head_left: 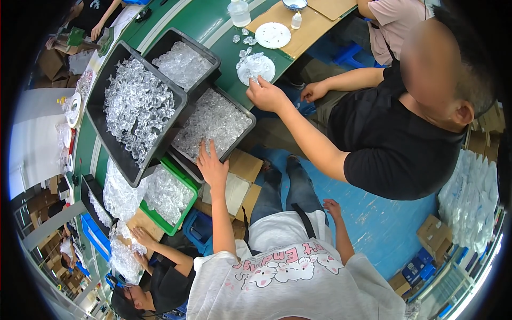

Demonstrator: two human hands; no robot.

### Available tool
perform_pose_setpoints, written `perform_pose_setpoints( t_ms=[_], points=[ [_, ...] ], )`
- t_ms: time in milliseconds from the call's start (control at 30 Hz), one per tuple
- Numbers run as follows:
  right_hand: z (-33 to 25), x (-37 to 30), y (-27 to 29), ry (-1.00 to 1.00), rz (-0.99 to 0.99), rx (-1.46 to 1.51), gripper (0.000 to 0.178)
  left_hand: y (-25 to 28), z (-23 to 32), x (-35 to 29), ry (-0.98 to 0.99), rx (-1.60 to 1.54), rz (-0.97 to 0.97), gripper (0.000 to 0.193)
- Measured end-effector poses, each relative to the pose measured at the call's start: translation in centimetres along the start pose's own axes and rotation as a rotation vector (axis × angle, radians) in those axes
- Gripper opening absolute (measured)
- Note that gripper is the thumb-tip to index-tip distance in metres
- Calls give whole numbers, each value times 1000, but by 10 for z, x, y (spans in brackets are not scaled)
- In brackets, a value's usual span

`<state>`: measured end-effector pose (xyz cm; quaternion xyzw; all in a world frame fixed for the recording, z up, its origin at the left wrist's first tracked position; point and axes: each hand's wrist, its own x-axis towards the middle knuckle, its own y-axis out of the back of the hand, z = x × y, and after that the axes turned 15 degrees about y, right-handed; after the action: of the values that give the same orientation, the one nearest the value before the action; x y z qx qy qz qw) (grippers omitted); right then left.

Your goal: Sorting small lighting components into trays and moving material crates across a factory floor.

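Note:
My left hand (213, 166) reaches to a black bin (246, 126) heaped with small clear plastic pieces (210, 120). Its fingers are spread, the tips touching the near edge of the heap, and nothing shows in its grasp. My right hand (333, 208) hangs beside my hip over the blue floor, its fingers loosely bent and apart, with no object visible in it. Left of the first bin, a tilted black bin (136, 173) holds larger clear pieces (138, 104). Behind stands another black bin (214, 57) with bagged clear pieces (184, 64).
A green bin (172, 230) of clear pieces stands near my left arm. On my right, a co-worker in black (394, 122) handles clear pieces at a white plate (265, 74). Another person (165, 282) handles a plastic bag (126, 256) at lower left. Cardboard boxes (248, 165) sit below the bins.

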<state>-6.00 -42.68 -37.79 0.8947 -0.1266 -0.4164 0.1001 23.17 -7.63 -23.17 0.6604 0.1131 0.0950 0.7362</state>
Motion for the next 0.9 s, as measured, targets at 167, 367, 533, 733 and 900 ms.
perform_pose_setpoints(
  t_ms=[167,367,533,733,900],
  points=[
    [-1,-1,0,17,26,-8,21,1,1,0,-5,-6,7,75],
    [0,-1,1,-12,-30,-11,22,-1,-1,0,-6,-13,8,75],
    [-1,-1,1,42,20,4,21,-1,-1,0,-8,-18,13,74],
    [-7,-1,1,46,10,-15,21,0,0,0,-9,-33,14,75],
    [-6,0,1,39,6,-10,22,0,-1,0,-5,-22,10,74]
  ],
)
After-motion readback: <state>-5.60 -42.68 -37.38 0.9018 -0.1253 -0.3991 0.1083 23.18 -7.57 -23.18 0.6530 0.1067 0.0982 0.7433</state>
